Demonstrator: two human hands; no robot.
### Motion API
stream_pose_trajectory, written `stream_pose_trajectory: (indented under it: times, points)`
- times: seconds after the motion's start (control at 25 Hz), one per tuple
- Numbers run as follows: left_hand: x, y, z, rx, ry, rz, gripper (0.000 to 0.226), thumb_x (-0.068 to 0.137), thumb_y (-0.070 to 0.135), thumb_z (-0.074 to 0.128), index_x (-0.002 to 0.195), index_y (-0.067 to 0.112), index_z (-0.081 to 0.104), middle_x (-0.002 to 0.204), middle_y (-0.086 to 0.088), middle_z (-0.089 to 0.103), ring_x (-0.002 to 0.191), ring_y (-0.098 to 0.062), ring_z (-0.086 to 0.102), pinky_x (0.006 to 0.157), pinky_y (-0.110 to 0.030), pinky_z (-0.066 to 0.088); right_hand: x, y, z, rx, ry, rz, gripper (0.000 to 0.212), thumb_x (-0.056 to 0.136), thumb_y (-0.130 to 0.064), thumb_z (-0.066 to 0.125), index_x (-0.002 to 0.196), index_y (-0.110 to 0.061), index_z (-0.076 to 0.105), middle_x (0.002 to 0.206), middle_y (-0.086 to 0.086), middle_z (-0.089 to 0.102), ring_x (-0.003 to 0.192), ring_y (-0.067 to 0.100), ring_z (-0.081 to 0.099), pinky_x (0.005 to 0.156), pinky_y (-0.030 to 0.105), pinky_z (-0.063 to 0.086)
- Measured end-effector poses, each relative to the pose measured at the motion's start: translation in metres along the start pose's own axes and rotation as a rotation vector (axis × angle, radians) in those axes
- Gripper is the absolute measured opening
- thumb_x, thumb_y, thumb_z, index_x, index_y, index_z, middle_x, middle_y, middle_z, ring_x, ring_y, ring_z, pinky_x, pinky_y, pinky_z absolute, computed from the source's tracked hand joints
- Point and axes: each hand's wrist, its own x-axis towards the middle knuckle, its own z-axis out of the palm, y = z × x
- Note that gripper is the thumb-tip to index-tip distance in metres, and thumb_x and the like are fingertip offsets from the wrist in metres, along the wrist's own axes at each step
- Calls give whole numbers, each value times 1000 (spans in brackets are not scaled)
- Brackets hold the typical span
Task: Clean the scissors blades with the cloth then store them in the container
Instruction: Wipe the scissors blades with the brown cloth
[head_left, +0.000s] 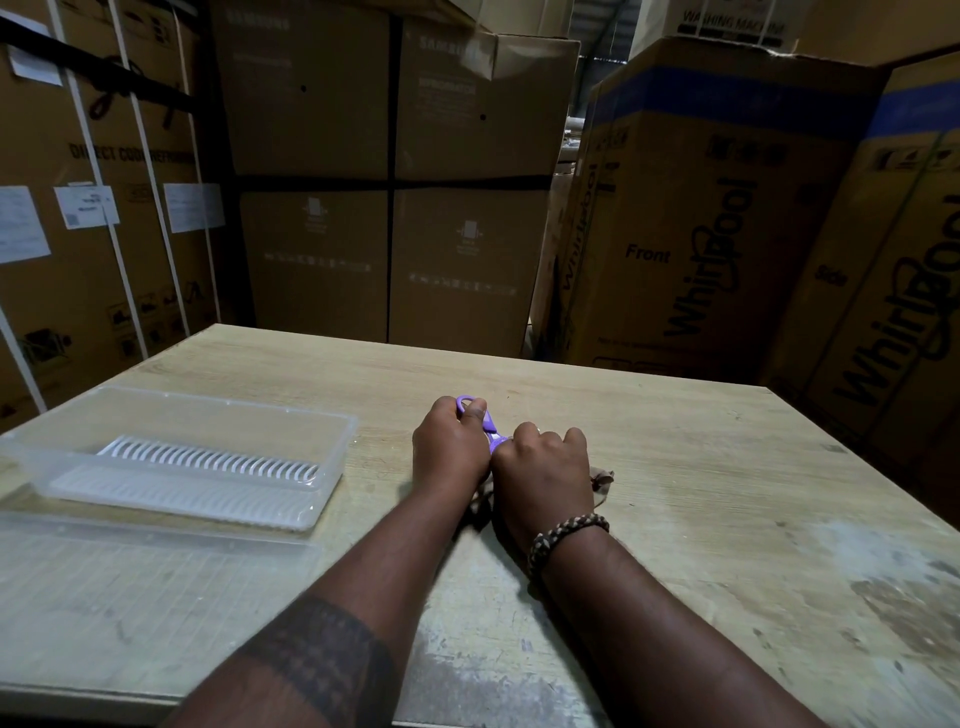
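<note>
A person's two hands meet knuckle to knuckle at the middle of a worn wooden table (701, 457). The left hand (449, 449) curls its fingers round the purple handles of the scissors (489, 425), one loop showing above the thumb. The right hand (545, 470), just beside it, is closed in a fist over the cloth (601, 480), which pokes out at that hand's right and under both wrists. The blades are hidden beneath the right hand and the cloth, so how they lie cannot be told. A braided bracelet (565, 535) circles the right wrist. Well to the left of the left hand stands the clear plastic container (218, 410), open, with a white slatted rack (208, 460) inside. Its lid (145, 571) lies flat on the table on the container's near side, left of the left forearm. Beyond the hands, past the table's far edge, tall cardboard boxes (691, 208) are stacked.
</note>
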Motion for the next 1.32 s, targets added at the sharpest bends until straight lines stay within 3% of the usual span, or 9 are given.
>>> stream_pose_trajectory:
  times: [0.12, 0.32, 0.4, 0.52, 0.68, 0.76, 0.96, 1.12, 1.32]
  points:
    - [-2, 1, 0, -23, 6, -14, 33, 106, 39, 54, 100, 10, 68, 80, 1, 63, 77, -22, 58, 60, -30, 36, -1, 3, 2, -21, -52, 56, 26, 42, -9, 77, 51, -20, 55, 57, 3, 51, 42, 24, 51, 62, 35, 35]
    - [-3, 2, -5, -109, 19, -25, 33, 108, 35, 52, 94, 12, 71, 73, 9, 59, 67, -15, 55, 53, -21, 36, 3, 27, -3, -30, -127, 123, 18, 92, -10, 50, 95, -18, 66, 98, 6, 63, 85, 30, 67, 75, 38, 35]
    - [-1, 0, -7, -112, 0, -26, 34, 108, 37, 52, 94, 13, 72, 74, 8, 59, 66, -13, 53, 57, -27, 37, 3, 49, 0, 50, -116, 223, 18, 97, -11, 48, 96, -16, 65, 97, 6, 63, 82, 30, 65, 71, 35, 40]
    - [-1, 0, -7, -122, -27, 0, 33, 107, 37, 54, 89, 16, 71, 78, 5, 64, 69, -16, 59, 59, -28, 44, 5, 77, 11, 358, 112, 318, 11, 96, -17, 62, 87, -15, 68, 83, 4, 63, 69, 25, 59, 58, 31, 42]
    - [-6, 0, -7, -96, -79, 40, 31, 108, 35, 55, 89, 15, 70, 77, 2, 65, 44, 1, 56, 43, -13, 35, 8, 70, 12, 665, 430, 57, 17, 80, -6, 78, 78, -14, 64, 72, -4, 57, 64, 15, 47, 58, 26, 36]
    - [-5, -1, -7, -59, -97, 67, 32, 107, 38, 54, 87, 17, 69, 79, 1, 68, 48, -3, 55, 46, -18, 37, 8, 61, 7, 765, 467, -18, 19, 74, -5, 79, 84, -14, 66, 75, -6, 60, 67, 12, 49, 60, 22, 37]
    - [-9, 1, -9, -35, -151, 94, 32, 107, 39, 54, 91, 15, 70, 70, 3, 62, 40, -3, 47, 43, -18, 34, 9, 65, 18, 784, 302, -48, 22, 81, -6, 79, 100, -17, 76, 93, -4, 68, 84, 14, 60, 72, 35, 52]
    - [-7, -1, -9, -6, -176, 109, 34, 105, 45, 54, 88, 20, 69, 71, 2, 62, 49, -13, 47, 50, -25, 34, 6, 65, 21, 575, 218, -92, 11, 86, -27, 78, 96, -33, 78, 102, -20, 68, 104, 12, 49, 80, 36, 27]
    - [-10, -3, -8, 6, -230, 144, 34, 103, 45, 56, 81, 22, 69, 59, 3, 57, 48, -19, 47, 55, -30, 41, 9, 62, 20, 533, 59, -78, 11, 92, -24, 66, 89, -30, 74, 96, -18, 66, 105, 13, 46, 79, 34, 17]
